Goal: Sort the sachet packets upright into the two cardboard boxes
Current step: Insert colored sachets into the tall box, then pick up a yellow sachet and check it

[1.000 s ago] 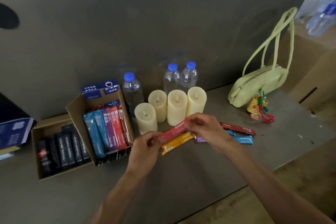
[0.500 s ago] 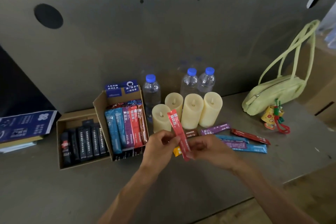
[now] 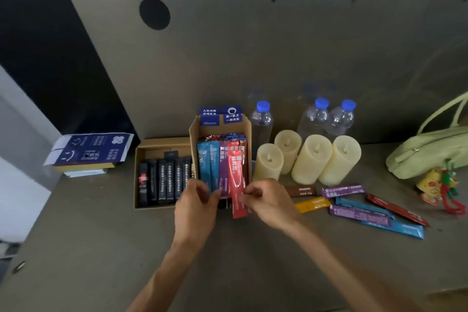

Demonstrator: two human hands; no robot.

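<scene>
Step in hand: slotting red foil sachet (image 3: 236, 177) into tall open cardboard box (image 3: 194, 132). Sachet standing upright over box's front right, lower end not yet inside.
Right hand (image 3: 269, 201) fingers pinching sachet's lower end.
Left hand (image 3: 196, 201) fingers curling at box front, can't tell if gripping.
Next, likely: lifting sachet clear of box's front wall, pushing it down beside the row.
Loose coloured sachets (image 3: 359, 214) lying on counter (image 3: 253, 266), right of box.

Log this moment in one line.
red sachet: upright at taller box | right hand: pinches it | left hand: at packed sachets, grip unclear

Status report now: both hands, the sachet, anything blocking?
Right hand pinches red sachet, upright at taller box front. Left hand at packed sachets, grip unclear. Candles beside box, not blocking.
</scene>
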